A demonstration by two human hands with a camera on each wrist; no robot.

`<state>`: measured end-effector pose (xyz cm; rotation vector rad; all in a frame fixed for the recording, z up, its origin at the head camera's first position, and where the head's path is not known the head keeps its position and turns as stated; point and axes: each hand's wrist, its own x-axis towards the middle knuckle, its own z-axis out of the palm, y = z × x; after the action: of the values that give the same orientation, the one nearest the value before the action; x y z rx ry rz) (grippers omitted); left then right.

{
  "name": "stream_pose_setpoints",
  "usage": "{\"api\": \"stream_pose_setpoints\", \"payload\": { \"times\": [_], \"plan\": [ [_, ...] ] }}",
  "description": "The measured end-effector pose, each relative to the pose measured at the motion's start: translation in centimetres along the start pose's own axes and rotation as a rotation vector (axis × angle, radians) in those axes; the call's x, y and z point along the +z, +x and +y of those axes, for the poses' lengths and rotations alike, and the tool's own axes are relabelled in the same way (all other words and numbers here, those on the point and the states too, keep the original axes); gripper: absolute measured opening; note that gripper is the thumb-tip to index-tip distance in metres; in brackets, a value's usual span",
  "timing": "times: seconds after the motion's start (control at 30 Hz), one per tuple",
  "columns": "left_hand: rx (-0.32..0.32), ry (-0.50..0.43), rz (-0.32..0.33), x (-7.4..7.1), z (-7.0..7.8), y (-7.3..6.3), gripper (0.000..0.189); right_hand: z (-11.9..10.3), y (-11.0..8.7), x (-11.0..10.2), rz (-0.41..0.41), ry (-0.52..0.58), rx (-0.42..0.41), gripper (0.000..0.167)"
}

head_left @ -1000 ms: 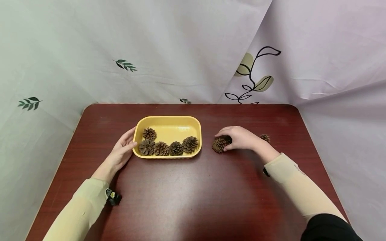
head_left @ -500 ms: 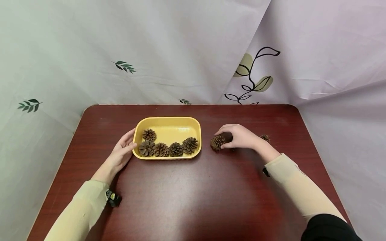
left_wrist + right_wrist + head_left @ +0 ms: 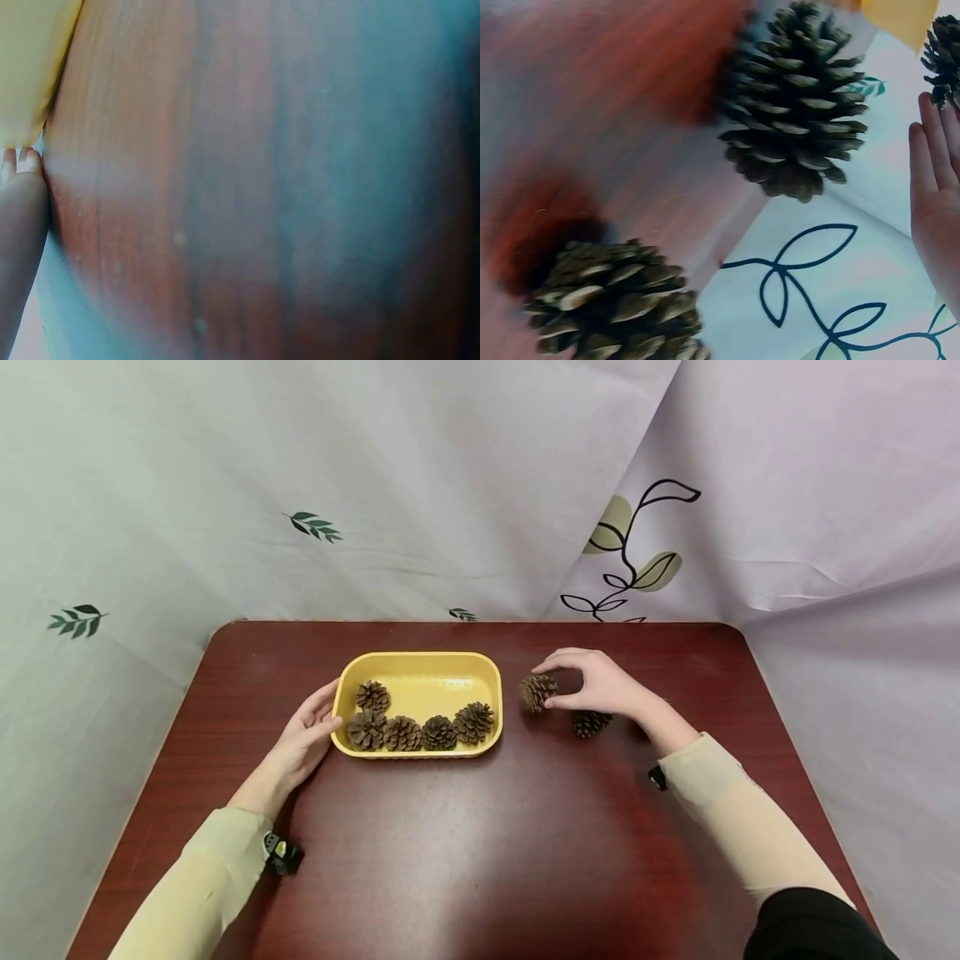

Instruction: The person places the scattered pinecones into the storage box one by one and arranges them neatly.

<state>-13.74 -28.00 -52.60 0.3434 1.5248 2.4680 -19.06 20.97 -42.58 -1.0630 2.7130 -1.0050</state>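
My left hand holds the left end of a yellow tray, thumb at the rim and fingers along the outer wall. Its fingertips touch the yellow wall in the left wrist view. Several brown pine cones line the tray's near side and left corner. To the right of the tray, my right hand pinches a pine cone between thumb and fingers. That cone shows at the right edge of the right wrist view. Below the hand lies another pine cone on the table.
The right wrist view shows two pine cones on the table, one upper and one lower left; the forearm hides one from the head view. A dark red wooden table bears everything. Pale patterned cloth hangs behind it.
My right hand has lifted a pine cone and moved it slightly away from me. A cone beneath the hand is uncovered, while the one by the forearm is now hidden. My left hand stays put.
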Motion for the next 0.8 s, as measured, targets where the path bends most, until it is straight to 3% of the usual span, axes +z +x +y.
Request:
{"api": "stream_pose_setpoints", "payload": {
  "times": [0.4,0.8],
  "plan": [
    [0.001,0.001,-0.001,0.1,0.1,0.0,0.061,-1.8,3.4,0.4,0.063,0.114,-0.033,0.046],
    [-0.014,0.013,0.009,0.0,0.1,0.0,0.06,-3.7,6.9,3.2,0.025,0.162,-0.027,0.051]
  ]
}}
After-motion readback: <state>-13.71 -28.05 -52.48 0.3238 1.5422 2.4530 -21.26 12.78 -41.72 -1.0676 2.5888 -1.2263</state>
